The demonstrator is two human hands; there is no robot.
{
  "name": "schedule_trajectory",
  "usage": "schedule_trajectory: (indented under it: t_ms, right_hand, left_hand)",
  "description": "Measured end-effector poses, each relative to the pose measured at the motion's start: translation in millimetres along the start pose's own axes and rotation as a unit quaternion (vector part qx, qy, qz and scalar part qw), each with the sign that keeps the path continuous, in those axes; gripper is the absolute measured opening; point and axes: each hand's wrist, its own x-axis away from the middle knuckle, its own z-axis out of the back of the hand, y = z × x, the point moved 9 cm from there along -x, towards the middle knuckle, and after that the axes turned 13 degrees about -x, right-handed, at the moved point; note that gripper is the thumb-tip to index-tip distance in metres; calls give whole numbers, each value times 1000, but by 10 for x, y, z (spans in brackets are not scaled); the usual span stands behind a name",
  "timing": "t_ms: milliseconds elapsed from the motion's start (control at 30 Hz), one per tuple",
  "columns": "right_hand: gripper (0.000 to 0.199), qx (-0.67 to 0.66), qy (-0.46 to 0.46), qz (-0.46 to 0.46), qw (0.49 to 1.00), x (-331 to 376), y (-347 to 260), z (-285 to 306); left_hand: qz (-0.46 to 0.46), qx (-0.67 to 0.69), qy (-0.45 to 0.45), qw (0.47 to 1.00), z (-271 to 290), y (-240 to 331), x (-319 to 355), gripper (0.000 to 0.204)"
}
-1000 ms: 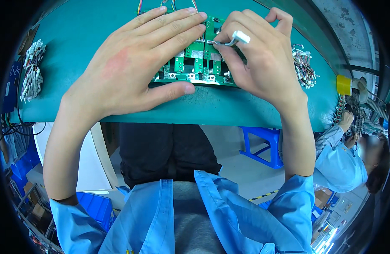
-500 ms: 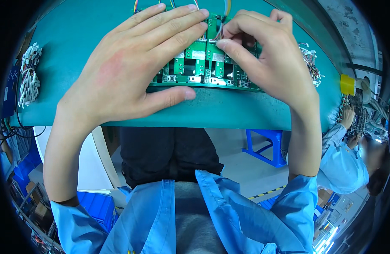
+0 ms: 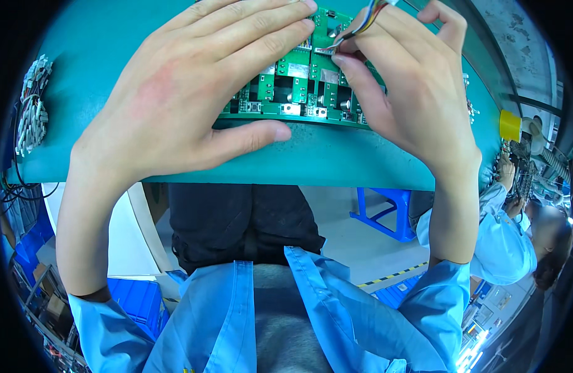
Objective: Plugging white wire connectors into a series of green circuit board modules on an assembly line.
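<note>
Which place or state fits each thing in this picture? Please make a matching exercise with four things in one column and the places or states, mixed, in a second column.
Things:
1. left hand
2. right hand
3. stool
4. pile of connectors

Places or states:
A. blue, on the floor under the table's near edge
B. lies spread flat on the green circuit board
C. at the far left of the teal table
D. pinches a bundle of coloured wires over the board

Pairs: 1-B, 2-D, 3-A, 4-C

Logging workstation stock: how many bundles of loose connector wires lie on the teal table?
2: one bundle at the table's left edge, another mostly hidden behind the right hand. More may be hidden.
</note>
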Motion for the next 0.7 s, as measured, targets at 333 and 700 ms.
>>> schedule_trajectory:
  t_ms: [333,700]
  right_hand:
    - [3,63,25,5,998,-38,-198,-24]
    - [3,150,97,118,977,-59,-264,121]
  left_hand:
    - [-9,-18,10,1000,5,61,3,71]
    - [3,-35,-4,999,-25,75,-31,69]
